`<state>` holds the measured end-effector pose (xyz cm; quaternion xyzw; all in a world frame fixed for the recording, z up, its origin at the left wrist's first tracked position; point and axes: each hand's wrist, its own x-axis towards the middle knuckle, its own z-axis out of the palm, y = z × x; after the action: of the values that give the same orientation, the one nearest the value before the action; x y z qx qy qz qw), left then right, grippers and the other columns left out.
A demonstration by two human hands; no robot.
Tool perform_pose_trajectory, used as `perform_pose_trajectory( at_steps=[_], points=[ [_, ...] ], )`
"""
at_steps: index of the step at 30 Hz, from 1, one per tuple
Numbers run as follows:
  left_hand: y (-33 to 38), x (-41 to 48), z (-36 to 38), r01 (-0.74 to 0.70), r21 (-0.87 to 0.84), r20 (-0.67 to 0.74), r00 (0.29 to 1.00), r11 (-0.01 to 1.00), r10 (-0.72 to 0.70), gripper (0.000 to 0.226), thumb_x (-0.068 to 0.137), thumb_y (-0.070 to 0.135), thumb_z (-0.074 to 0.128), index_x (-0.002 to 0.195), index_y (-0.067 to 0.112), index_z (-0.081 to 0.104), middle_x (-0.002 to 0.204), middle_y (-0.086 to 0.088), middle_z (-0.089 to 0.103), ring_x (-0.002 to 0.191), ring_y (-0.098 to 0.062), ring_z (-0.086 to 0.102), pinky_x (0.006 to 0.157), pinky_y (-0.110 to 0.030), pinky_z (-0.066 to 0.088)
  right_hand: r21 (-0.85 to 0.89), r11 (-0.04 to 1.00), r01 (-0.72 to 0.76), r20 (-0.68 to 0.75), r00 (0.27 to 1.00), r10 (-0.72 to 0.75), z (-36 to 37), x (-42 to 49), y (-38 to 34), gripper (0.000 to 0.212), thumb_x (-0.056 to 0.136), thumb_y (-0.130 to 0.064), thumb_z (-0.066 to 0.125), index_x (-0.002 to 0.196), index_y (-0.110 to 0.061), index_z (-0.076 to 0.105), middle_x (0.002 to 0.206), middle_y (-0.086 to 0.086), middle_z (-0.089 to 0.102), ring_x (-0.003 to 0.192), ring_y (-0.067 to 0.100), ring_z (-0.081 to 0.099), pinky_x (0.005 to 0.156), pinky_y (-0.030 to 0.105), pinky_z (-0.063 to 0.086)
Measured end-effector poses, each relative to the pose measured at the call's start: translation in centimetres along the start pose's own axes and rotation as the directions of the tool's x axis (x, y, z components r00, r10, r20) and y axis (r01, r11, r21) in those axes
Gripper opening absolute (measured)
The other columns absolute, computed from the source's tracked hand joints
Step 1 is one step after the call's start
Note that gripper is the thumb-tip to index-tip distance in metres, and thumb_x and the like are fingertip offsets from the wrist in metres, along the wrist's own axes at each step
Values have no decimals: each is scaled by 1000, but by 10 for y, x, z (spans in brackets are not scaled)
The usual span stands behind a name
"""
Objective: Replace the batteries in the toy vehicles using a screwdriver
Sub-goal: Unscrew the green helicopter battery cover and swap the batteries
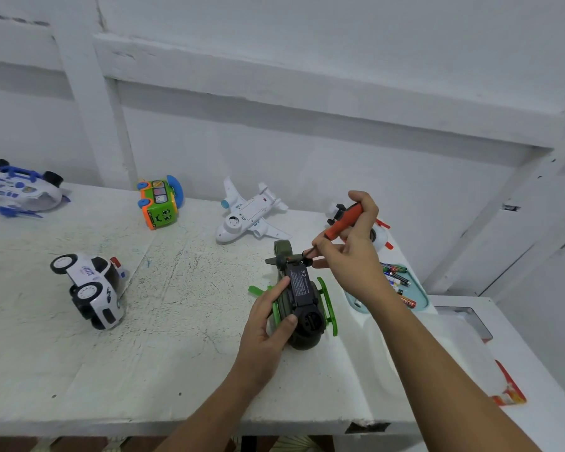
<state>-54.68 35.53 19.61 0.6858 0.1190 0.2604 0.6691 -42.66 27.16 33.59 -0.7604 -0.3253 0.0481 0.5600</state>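
toy helicopter (302,288) belly-up on the white table (177,321), screwdriver (346,220) over it
left hand (268,324) grips its green body from the side; right hand (353,252) holds the orange-handled driver, whose tip seems to touch the black underside near the tail. loose batteries (397,275) lie in a tray (419,293) nearby.

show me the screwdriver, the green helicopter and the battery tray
screwdriver (346,220), head view, on its orange handle
green helicopter (301,282), head view, on its black underside panel
battery tray (418,288), head view, on its bare teal floor
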Motion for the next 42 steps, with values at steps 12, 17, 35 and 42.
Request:
perform_pose_trajectory(
  at_steps=[12,17,35,42],
  points=[
    [-3,1,-2,2,64,-17,1000,998,-1,54,85,45,59,138,46,46,141,13,50,135,-13,43,112,-53,37,465,832,-302,62,949,310,-30,-1,-3,77,79,20,39,134,-34,30,66,17,54,45,34,61,61,51,60],
    [-2,1,-2,9,67,-18,1000,998,-7,55,86,42,59,139,44,45,143,14,49,136,-13,42,113,-53,36,351,923,-156,-110,972,206,-16,-12,8,77,87,9,61,130,-43,23,92,21,67,74,33,72,71,44,61],
    [28,-1,0,50,-61,131,990,997,-42,62,75,29,74,131,43,51,127,21,57,121,-6,55,96,-30,52,388,922,0,-196,977,82,-10,-30,15,72,91,7,57,130,-42,22,91,9,63,88,27,73,76,43,60],
    [39,6,8,69,-14,214,975,998,-64,87,60,25,89,132,50,47,130,1,59,123,-15,55,103,-33,48,366,931,5,-138,989,49,-30,-27,17,71,92,6,55,130,-42,19,112,27,58,91,23,72,73,37,60]
  ],
)
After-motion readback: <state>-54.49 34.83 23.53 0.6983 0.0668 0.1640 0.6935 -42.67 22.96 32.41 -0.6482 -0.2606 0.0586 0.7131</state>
